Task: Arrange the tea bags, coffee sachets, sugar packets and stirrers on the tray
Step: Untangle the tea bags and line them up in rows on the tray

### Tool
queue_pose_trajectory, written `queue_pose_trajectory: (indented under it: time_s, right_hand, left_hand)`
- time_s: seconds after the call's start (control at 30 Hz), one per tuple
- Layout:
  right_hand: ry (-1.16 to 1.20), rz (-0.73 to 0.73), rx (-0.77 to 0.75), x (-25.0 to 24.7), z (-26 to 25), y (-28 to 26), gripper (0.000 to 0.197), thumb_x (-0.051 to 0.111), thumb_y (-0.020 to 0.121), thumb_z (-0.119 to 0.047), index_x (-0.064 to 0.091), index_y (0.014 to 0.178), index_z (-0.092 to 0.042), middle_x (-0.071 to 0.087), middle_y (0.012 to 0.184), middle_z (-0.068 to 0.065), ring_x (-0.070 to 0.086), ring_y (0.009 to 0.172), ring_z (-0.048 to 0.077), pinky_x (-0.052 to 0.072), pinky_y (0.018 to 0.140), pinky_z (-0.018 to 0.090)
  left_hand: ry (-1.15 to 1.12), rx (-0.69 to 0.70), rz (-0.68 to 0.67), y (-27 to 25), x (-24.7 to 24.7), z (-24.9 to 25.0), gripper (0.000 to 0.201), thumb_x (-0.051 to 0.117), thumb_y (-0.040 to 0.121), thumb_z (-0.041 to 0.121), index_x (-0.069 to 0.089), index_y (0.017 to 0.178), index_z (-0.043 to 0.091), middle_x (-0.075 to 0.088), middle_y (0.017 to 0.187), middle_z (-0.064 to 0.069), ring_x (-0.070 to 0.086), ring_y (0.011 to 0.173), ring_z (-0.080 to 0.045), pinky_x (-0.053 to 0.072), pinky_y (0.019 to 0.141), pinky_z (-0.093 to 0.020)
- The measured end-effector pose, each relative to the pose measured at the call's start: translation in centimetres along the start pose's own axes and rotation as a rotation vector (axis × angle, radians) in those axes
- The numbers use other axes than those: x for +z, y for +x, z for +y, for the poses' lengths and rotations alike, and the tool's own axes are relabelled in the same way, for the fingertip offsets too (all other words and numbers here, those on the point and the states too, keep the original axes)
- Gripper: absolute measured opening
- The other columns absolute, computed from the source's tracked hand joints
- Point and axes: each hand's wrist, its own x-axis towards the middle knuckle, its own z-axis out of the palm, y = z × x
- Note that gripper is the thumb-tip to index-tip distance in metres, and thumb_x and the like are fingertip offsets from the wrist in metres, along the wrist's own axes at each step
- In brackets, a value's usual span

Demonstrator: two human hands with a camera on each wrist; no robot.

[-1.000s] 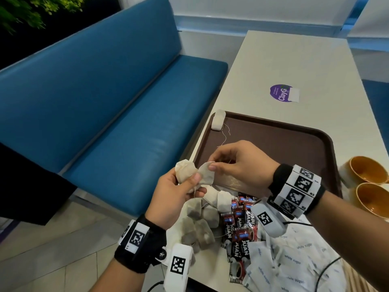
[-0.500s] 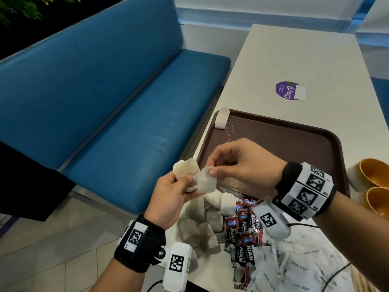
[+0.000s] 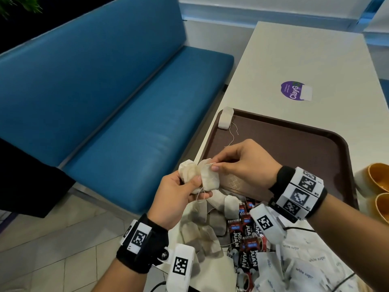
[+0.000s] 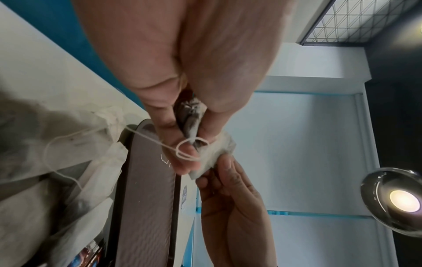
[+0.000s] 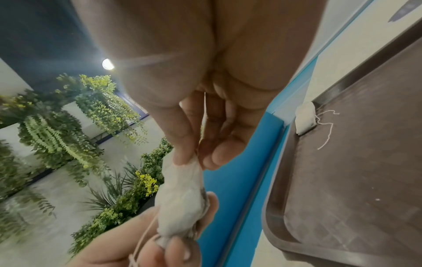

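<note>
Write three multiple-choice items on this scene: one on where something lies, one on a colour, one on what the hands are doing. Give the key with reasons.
1. Where does the lone tea bag lie?
A. at the tray's far left corner
B. inside a cup
C. on the bench

2. What colour is the tray?
A. white
B. brown
C. green

3. What are the hands doing?
A. both lie flat on the table
B. only the right holds something
C. both pinch tea bags

Key: 1 A, it sits against the tray's rim at that corner. 2 B, its floor and rim are dark brown. 3 C, the left hand and right hand each pinch the held tea bags between them, above the tray's near edge.
</note>
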Motion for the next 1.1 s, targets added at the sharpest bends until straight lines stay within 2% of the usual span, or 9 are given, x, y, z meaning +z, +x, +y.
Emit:
queue_pose_trajectory:
  time_s: [0.2,0.4,0.47,0.53,0.63,0.73,0.83,0.93,1.1]
  right_hand:
    - [0.012,0.178,0.034,-2.5,1.2,2.3,0.009,0.084,0.084,-0.021,0.083,0.092,-0.018,0.078,0.079,-0.013,0.07,0.074,-0.004,0.052,0.078,0.017]
    - [-0.169,0.386,0.163,-5.5,4.0,8.0,0.01,0.082,0.087,-0.024,0.081,0.095,-0.018,0.075,0.086,-0.008,0.067,0.082,0.003,0.049,0.084,0.02]
    - [-0.173,0.398,0.208,-5.9,4.6,9.7,0.006,0.082,0.087,-0.022,0.081,0.092,-0.019,0.074,0.087,-0.006,0.067,0.083,0.006,0.047,0.079,0.018]
    - [-0.089,0.36,0.252,-6.0,5.4,11.2,0.005,0.083,0.086,-0.018,0.079,0.083,-0.02,0.077,0.086,0.0,0.072,0.079,0.013,0.052,0.075,0.019]
    - [0.117,0.275,0.31,-5.8,6.8,12.8,0.011,0.084,0.084,-0.011,0.079,0.075,-0.014,0.078,0.084,0.015,0.077,0.079,0.031,0.062,0.079,0.038]
    - [0.127,0.27,0.347,-5.8,8.1,14.0,0.006,0.084,0.084,-0.01,0.079,0.081,-0.008,0.076,0.077,0.013,0.072,0.065,0.024,0.058,0.068,0.031]
    - [0.072,0.295,0.395,-5.9,8.8,14.8,0.008,0.083,0.085,-0.012,0.079,0.089,-0.006,0.078,0.082,0.013,0.075,0.069,0.023,0.063,0.071,0.03]
    - [0.032,0.303,0.389,-5.9,8.7,15.1,0.009,0.08,0.087,-0.01,0.078,0.094,-0.004,0.077,0.084,0.013,0.074,0.064,0.017,0.058,0.06,0.019]
    - [-0.03,0.323,0.383,-6.1,9.2,15.5,0.008,0.079,0.088,-0.013,0.078,0.093,-0.007,0.078,0.082,0.01,0.074,0.062,0.014,0.058,0.063,0.02]
  left_hand:
    - [-0.089,-0.021,0.077,1.1,-0.9,-0.3,0.022,0.066,0.094,0.016,0.072,0.105,-0.003,0.071,0.103,-0.023,0.068,0.087,-0.03,0.059,0.085,-0.045]
    - [0.009,-0.026,0.107,1.7,-1.7,-0.7,0.02,0.062,0.098,0.009,0.07,0.11,-0.006,0.073,0.103,-0.022,0.07,0.084,-0.028,0.061,0.082,-0.042]
    - [0.035,-0.032,0.105,1.9,-1.8,-0.9,0.021,0.062,0.099,0.009,0.07,0.11,-0.006,0.073,0.102,-0.021,0.07,0.082,-0.029,0.061,0.084,-0.044]
    - [0.051,-0.035,0.099,2.0,-2.0,-1.0,0.022,0.063,0.098,0.01,0.07,0.111,-0.005,0.073,0.102,-0.022,0.07,0.082,-0.03,0.059,0.086,-0.046]
    - [0.078,-0.029,0.098,2.1,-2.3,-1.1,0.021,0.064,0.096,0.012,0.071,0.109,-0.003,0.073,0.104,-0.024,0.069,0.081,-0.033,0.059,0.083,-0.043]
    - [0.075,-0.03,0.123,2.3,-2.6,-1.1,0.024,0.068,0.091,0.017,0.073,0.106,-0.001,0.074,0.104,-0.024,0.071,0.084,-0.036,0.06,0.085,-0.048]
    - [0.074,-0.029,0.128,2.6,-2.9,-1.1,0.026,0.071,0.085,0.021,0.075,0.101,0.002,0.074,0.104,-0.024,0.072,0.086,-0.038,0.059,0.085,-0.048]
    - [0.081,-0.029,0.128,2.6,-3.0,-1.1,0.03,0.071,0.083,0.022,0.074,0.104,0.0,0.075,0.104,-0.023,0.073,0.088,-0.039,0.06,0.084,-0.046]
    - [0.1,-0.036,0.12,2.8,-3.0,-1.0,0.032,0.07,0.083,0.021,0.072,0.106,-0.001,0.075,0.103,-0.022,0.074,0.088,-0.04,0.062,0.082,-0.043]
